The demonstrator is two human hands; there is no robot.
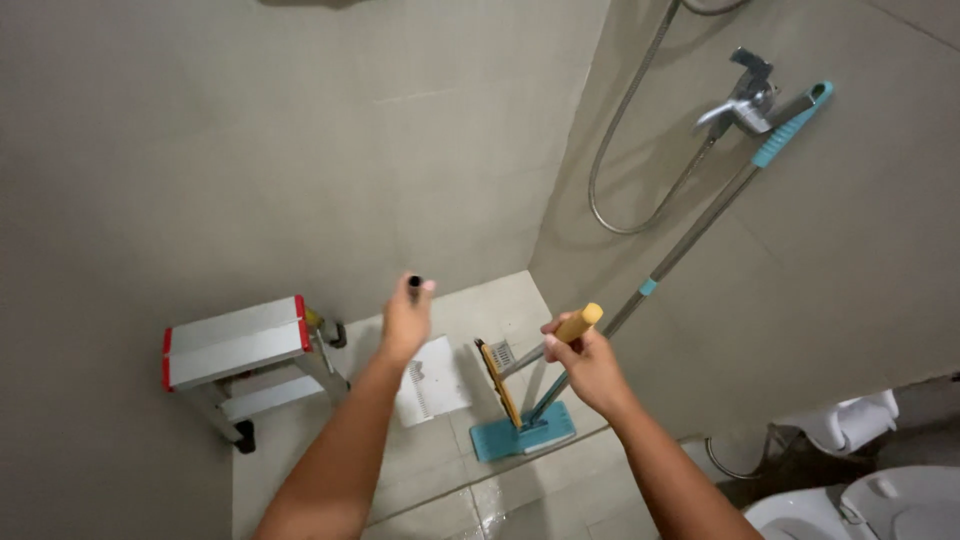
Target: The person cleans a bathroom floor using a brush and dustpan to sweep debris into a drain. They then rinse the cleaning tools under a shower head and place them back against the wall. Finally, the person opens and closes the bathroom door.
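My left hand (405,322) is closed around the top of a thin upright pole with a black tip (414,285). Below it a white flat dustpan-like piece (432,382) lies on the floor; the pole's lower part is hidden by my arm. My right hand (585,368) grips a wooden handle (580,322) whose metal shaft runs down to a narrow yellow and black brush head (497,382) standing on the tiles. Both hands are held over the corner of a tiled shower floor.
A teal flat mop (522,435) leans against the right wall, its handle (790,122) reaching the shower tap (745,98) and hose (622,150). An aluminium step stool (235,350) stands at the left. A floor drain (503,352) and a toilet (880,500) are nearby.
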